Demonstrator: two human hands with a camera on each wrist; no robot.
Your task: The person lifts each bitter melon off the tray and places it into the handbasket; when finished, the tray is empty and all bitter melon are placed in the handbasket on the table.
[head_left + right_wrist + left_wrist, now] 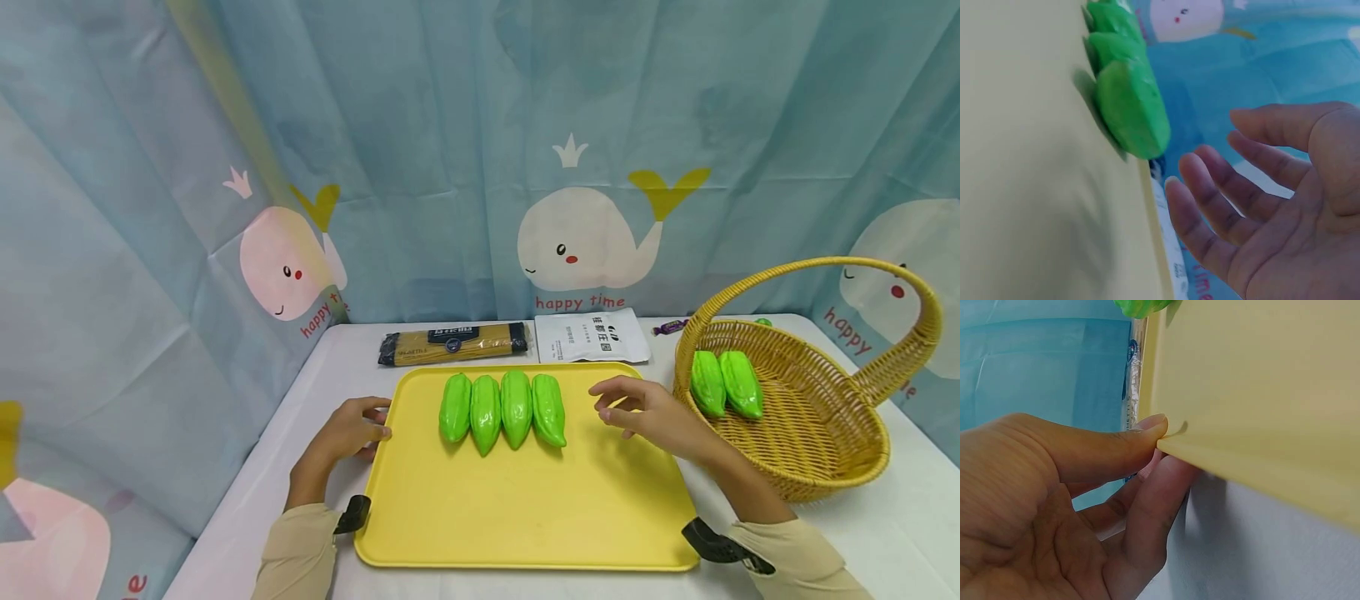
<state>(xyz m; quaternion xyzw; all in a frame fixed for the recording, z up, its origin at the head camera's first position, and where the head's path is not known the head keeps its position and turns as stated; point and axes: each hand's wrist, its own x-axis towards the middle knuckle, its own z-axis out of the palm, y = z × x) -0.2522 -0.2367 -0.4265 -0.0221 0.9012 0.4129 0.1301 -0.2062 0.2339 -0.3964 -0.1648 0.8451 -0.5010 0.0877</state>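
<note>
On the yellow tray (525, 517), several bright green, ridged toy vegetables shaped like bitter melons (485, 414) lie side by side near the far rim. My left hand (352, 429) pinches the tray's left edge, thumb on top and fingers beneath, as the left wrist view shows. Above the tray's right part hovers my right hand (652, 417), fingers loosely bent with nothing between them. It is apart from the nearest green vegetable (1132, 109). In the wicker basket (847, 479) at the right, two more green vegetables (741, 385) lie against the left wall.
Behind the tray lie a pack of spaghetti (453, 343) and a white pouch (592, 337). A purple-wrapped candy (670, 327) sits beside the basket, whose tall arched handle (817, 262) rises at the right. A whale-printed curtain (435, 167) hangs behind the table.
</note>
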